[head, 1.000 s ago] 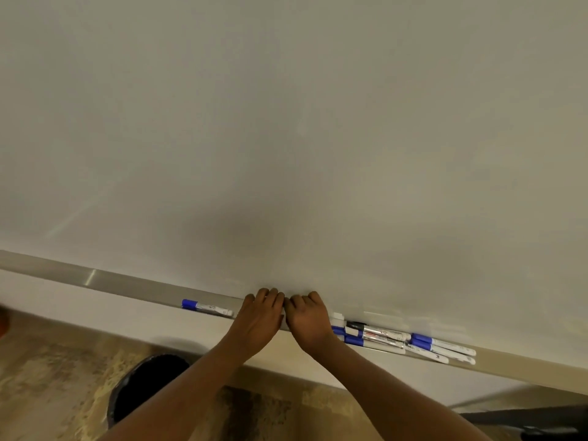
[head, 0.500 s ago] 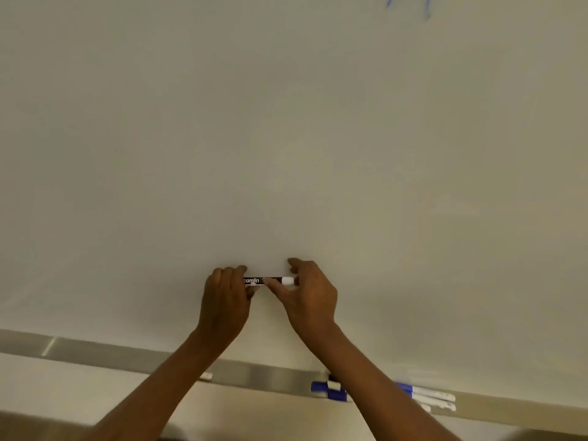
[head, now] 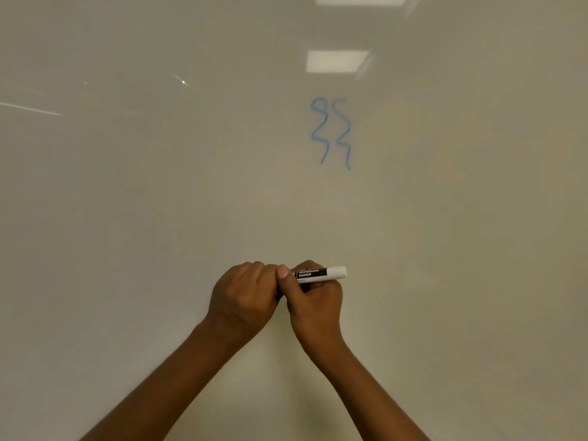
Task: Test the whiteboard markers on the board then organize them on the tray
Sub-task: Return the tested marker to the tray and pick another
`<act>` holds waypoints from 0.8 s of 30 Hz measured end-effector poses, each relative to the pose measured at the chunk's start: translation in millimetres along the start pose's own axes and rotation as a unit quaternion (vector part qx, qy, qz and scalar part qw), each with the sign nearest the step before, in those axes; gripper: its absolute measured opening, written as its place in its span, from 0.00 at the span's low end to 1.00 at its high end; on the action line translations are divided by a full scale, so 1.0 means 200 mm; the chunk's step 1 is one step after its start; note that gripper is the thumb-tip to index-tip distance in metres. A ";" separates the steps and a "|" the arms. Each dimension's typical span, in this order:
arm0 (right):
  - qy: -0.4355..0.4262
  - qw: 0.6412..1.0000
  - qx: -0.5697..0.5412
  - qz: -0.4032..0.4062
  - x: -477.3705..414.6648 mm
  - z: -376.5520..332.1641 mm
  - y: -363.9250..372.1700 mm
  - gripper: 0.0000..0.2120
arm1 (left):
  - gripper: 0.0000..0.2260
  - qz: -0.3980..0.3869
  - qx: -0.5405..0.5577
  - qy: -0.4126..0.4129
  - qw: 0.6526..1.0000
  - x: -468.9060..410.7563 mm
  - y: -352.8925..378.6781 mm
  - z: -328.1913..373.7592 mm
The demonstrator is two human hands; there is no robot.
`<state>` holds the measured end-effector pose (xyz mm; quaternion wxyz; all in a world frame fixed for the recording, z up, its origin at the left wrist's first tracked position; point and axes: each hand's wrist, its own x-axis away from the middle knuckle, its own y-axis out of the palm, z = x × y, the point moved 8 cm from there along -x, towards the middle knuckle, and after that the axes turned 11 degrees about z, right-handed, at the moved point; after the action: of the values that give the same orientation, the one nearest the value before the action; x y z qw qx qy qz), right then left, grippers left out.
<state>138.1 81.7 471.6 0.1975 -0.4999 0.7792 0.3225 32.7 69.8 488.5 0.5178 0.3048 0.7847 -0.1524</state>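
Note:
A whiteboard marker (head: 319, 273) with a black label and a white end lies level in front of the whiteboard (head: 159, 202). My right hand (head: 313, 297) grips its barrel, thumb on top. My left hand (head: 245, 294) is curled tightly around the marker's left end, which is hidden inside the fist. The two hands touch each other. Two blue wavy lines (head: 332, 132) are drawn on the board above the hands. The tray and the other markers are out of view.
Ceiling lights reflect in the board at the top (head: 337, 60). Faint streaks of glare cross the upper left (head: 31, 109). The board fills the whole view.
The view has risen from the tray to the board, so the tray and other markers dropped out of sight. Both hands lifted a black marker; my left hand now closes over its left end.

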 end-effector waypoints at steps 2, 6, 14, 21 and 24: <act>-0.043 0.999 0.006 0.009 -0.06 -0.09 -0.01 0.12 | 0.13 0.019 -0.008 0.030 0.999 -0.11 0.00 0.00; -0.115 0.993 0.005 0.021 -0.16 -0.25 -0.03 0.10 | 0.15 0.023 0.029 0.020 0.999 -0.28 0.03 -0.04; -0.270 0.955 -0.105 0.067 -0.25 -0.51 -0.12 0.06 | 0.25 0.045 0.108 -0.024 0.993 -0.55 -0.01 -0.08; -0.357 0.917 -0.059 0.165 -0.55 -0.66 -0.25 0.07 | 0.26 0.087 -0.069 0.034 0.993 -0.73 0.03 -0.26; -0.464 0.866 0.038 0.183 -0.67 -0.75 -0.25 0.09 | 0.28 0.113 -0.122 0.083 0.983 -0.80 0.10 -0.29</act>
<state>241.2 48.8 648.0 0.4921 -0.1334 0.6868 0.5180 47.8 66.9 658.5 0.4979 0.3381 0.7981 0.0300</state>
